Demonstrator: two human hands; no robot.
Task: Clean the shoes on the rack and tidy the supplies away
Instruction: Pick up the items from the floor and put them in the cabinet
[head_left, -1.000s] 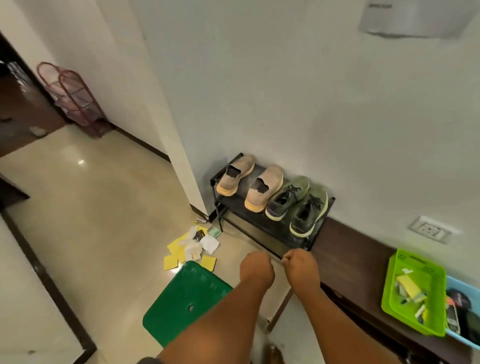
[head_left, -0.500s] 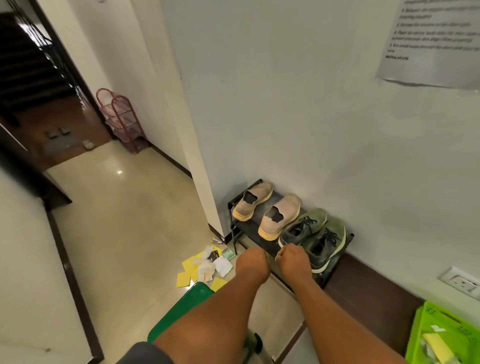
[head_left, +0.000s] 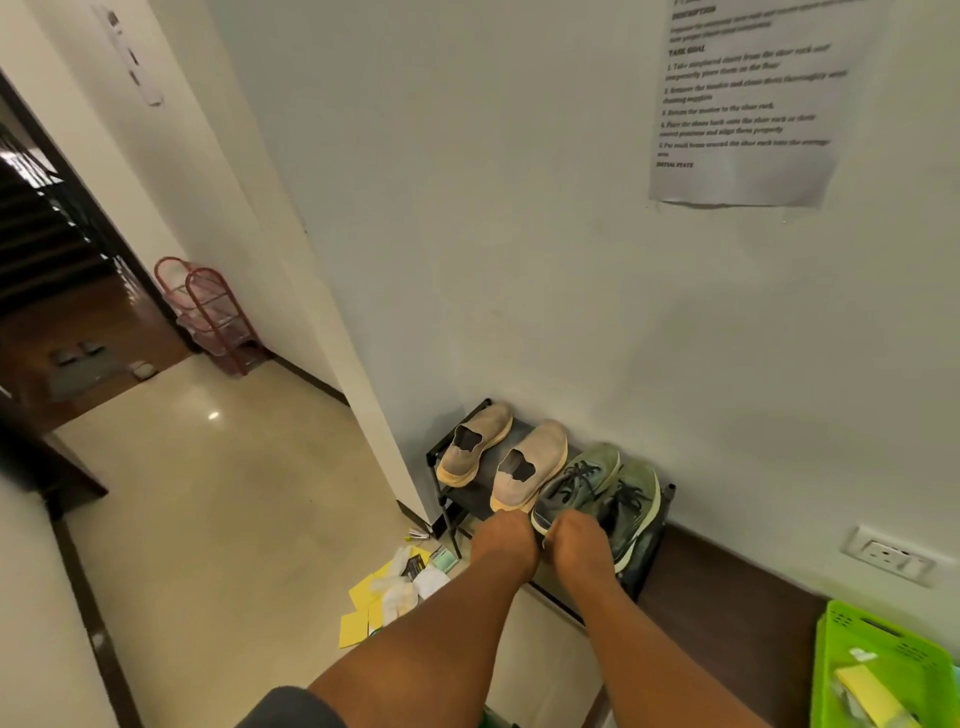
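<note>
Both hands now reach the rack's near edge, left hand (head_left: 503, 540) and right hand (head_left: 576, 543) curled, grasp unclear, knit tan slip-ons (head_left: 527, 465) and green lace-ups (head_left: 602, 488) on black rack (head_left: 447, 454), perforated green basket (head_left: 831, 665) right holding yellow sheets (head_left: 865, 693).

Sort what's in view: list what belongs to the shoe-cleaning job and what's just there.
Job:
pair of beige slip-on shoes
pair of green lace-up sneakers
black metal shoe rack
yellow cloths and white wipes scattered on the floor
lime-green plastic basket

Just there:
red wire rack
printed paper sheet on the wall
white wall socket
</note>
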